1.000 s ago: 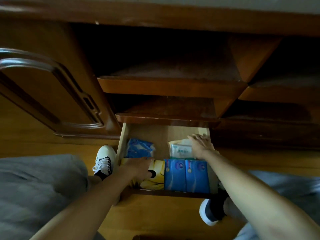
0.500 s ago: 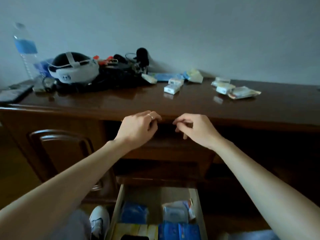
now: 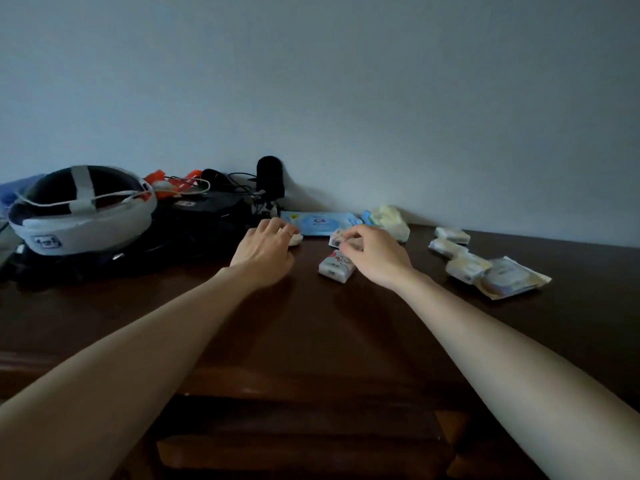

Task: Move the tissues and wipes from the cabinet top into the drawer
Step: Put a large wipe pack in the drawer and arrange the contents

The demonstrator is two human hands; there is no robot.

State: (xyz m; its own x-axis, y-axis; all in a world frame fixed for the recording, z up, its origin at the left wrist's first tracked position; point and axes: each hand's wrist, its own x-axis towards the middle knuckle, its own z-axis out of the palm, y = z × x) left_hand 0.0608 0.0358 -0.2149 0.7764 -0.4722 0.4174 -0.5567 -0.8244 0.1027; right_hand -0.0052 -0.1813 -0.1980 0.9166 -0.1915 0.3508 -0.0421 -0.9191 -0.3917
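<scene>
On the dark wooden cabinet top point(image 3: 311, 327), my left hand point(image 3: 266, 252) lies palm down, its fingertips on a small white tissue pack point(image 3: 296, 239); the grip is hidden. My right hand point(image 3: 377, 256) curls its fingers around a small printed tissue pack point(image 3: 336, 237). A second printed pack point(image 3: 335, 269) sits just below that hand's thumb. Behind them lie a flat blue wipes pack point(image 3: 320, 223) and a pale yellow pack point(image 3: 389, 220). Several more small packs point(image 3: 465, 266) and a flat wipes sachet point(image 3: 512, 278) lie at the right. The drawer is out of view.
A white and black headset point(image 3: 79, 209) sits on a black bag point(image 3: 194, 230) at the left, with cables, orange clips and a black microphone point(image 3: 270, 178) behind it. The grey wall closes the back. Open shelf edges point(image 3: 294, 448) show below the front edge.
The view has risen from the open drawer to the cabinet top. Both hands left the drawer, passed the front edge and reached forward onto the small tissue packs.
</scene>
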